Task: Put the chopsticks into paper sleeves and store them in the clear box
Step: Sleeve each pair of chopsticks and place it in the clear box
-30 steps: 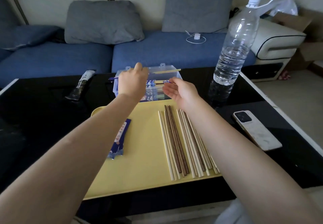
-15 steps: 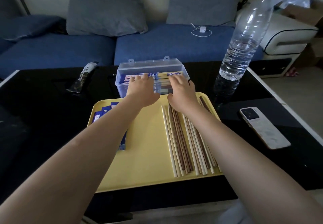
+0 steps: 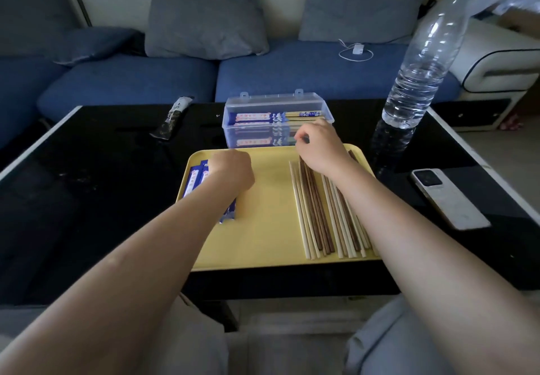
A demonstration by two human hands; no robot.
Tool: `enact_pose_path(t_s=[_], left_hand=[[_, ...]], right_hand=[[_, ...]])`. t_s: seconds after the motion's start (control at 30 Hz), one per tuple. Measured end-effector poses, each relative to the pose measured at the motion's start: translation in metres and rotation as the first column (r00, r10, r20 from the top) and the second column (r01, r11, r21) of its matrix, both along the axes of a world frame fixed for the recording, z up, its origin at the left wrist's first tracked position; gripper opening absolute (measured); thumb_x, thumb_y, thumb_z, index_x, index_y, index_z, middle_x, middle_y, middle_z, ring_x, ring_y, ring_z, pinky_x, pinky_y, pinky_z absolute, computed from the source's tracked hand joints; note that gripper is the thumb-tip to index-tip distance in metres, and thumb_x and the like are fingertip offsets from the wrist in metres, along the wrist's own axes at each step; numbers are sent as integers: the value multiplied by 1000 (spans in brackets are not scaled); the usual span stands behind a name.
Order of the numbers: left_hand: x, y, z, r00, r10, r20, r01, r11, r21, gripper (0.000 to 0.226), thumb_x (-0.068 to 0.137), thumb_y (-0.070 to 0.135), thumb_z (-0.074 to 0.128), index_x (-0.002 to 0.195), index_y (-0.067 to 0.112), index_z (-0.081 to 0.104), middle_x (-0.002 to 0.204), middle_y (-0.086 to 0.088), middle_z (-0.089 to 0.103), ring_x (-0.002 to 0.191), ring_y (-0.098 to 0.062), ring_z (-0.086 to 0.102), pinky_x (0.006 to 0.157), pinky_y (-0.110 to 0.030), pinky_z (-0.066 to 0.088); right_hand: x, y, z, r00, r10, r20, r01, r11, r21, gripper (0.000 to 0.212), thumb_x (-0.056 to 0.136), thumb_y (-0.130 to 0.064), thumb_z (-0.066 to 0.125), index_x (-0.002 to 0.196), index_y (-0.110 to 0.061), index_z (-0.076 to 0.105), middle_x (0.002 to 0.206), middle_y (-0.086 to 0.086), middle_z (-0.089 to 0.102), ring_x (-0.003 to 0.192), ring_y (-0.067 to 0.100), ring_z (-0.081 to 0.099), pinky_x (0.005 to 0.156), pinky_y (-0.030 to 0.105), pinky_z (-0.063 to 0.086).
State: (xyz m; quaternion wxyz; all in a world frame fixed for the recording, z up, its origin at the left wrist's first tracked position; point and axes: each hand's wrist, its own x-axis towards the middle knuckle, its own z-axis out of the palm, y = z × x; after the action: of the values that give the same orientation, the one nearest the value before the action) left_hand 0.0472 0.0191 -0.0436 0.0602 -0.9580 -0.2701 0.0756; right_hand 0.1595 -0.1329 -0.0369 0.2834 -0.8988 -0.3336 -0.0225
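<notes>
The clear box (image 3: 233,129) stands open behind the yellow tray (image 3: 268,237) and holds several chopsticks in blue paper sleeves. Loose light and dark chopsticks (image 3: 318,219) lie in a row on the tray's right half. My right hand (image 3: 320,151) is over their far ends, its fingertips pinching the tip of a dark chopstick just in front of the box. A small stack of blue paper sleeves (image 3: 194,177) lies on the tray's left side. My left hand (image 3: 232,170) sits on that stack with its fingers curled down onto a sleeve; the fingertips are hidden.
A tall water bottle (image 3: 420,62) stands right of the box on the black table (image 3: 87,184). A white phone (image 3: 448,199) lies at the table's right edge, a dark wrapper (image 3: 172,119) at back left. A blue sofa runs behind the table.
Both hands have pulled back from the box. The left dropped onto the sleeve stack, and the right moved to the far ends of the loose chopsticks.
</notes>
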Motion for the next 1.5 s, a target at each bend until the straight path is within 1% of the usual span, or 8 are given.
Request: enact_pose_path(t_s=[0.13, 0.43, 0.6, 0.87, 0.97, 1.13, 1.3, 1.5], left_hand=[[-5, -1, -15, 999, 30, 14, -29, 997, -74, 34, 97, 18, 49, 130, 9, 49, 127, -14, 55, 112, -31, 57, 73, -36, 42], [1, 3, -9, 940, 145, 309, -30, 937, -349, 36, 94, 17, 56, 129, 13, 48, 104, -9, 60, 83, -26, 58, 60, -34, 44], [0, -9, 11, 853, 402, 333, 82, 528, -845, 17, 92, 17, 68, 108, 20, 63, 91, 1, 67, 75, -10, 64, 60, -22, 51], [4, -23, 18, 613, 779, 132, 179, 26, -983, 8, 94, 10, 67, 99, 8, 61, 91, -9, 71, 80, -18, 73, 82, -33, 61], [5, -17, 14, 573, 805, 153, 83, 129, -988, 18, 93, 10, 67, 107, 5, 57, 104, -13, 72, 78, -18, 72, 70, -29, 61], [-5, -13, -1, 831, 52, 554, 191, 909, -371, 76, 84, 27, 73, 149, 27, 34, 150, -1, 39, 134, -24, 38, 107, -43, 37], [-1, -32, 1, 812, -407, 420, 484, 870, -93, 45, 91, 44, 65, 134, 31, 57, 135, 6, 59, 130, -18, 46, 109, -39, 28], [-2, -40, 7, 858, -297, 419, 384, 913, -139, 34, 92, 44, 65, 121, 28, 67, 116, 5, 68, 110, -20, 56, 95, -35, 40]], right_hand=[[-15, -8, -12, 999, 9, -49, -11, 999, -47, 19, 101, -19, 52, 109, -13, 68, 123, 6, 52, 111, 22, 53, 93, 34, 46], [-13, -17, -22, 993, -29, -111, 23, 998, -52, 20, 101, -24, 52, 110, -18, 69, 113, 1, 59, 99, 18, 58, 84, 32, 49], [-19, -18, -9, 864, 29, -503, 113, 962, 249, 22, 104, -26, 51, 108, -13, 69, 97, 5, 73, 85, 19, 71, 73, 32, 58], [-27, -25, -6, 647, 189, -739, -84, 981, 177, 24, 97, -31, 65, 109, -11, 71, 94, 7, 76, 79, 15, 68, 67, 27, 51], [-22, -27, -9, 650, 174, -740, -47, 981, 190, 24, 100, -24, 61, 115, -7, 68, 96, 11, 75, 78, 16, 68, 65, 27, 51], [-15, -30, -10, 709, 71, -702, 111, 971, 210, 19, 98, -24, 65, 107, -8, 71, 78, 5, 69, 63, 13, 62, 57, 23, 51], [-15, -34, -7, 613, 146, -776, 64, 970, 233, 19, 96, -21, 69, 106, -5, 74, 69, 3, 62, 55, 11, 53, 55, 23, 47], [-16, -36, -4, 620, 142, -771, 65, 971, 231, 22, 96, -24, 69, 105, -4, 73, 72, 5, 66, 55, 10, 55, 55, 23, 49]])
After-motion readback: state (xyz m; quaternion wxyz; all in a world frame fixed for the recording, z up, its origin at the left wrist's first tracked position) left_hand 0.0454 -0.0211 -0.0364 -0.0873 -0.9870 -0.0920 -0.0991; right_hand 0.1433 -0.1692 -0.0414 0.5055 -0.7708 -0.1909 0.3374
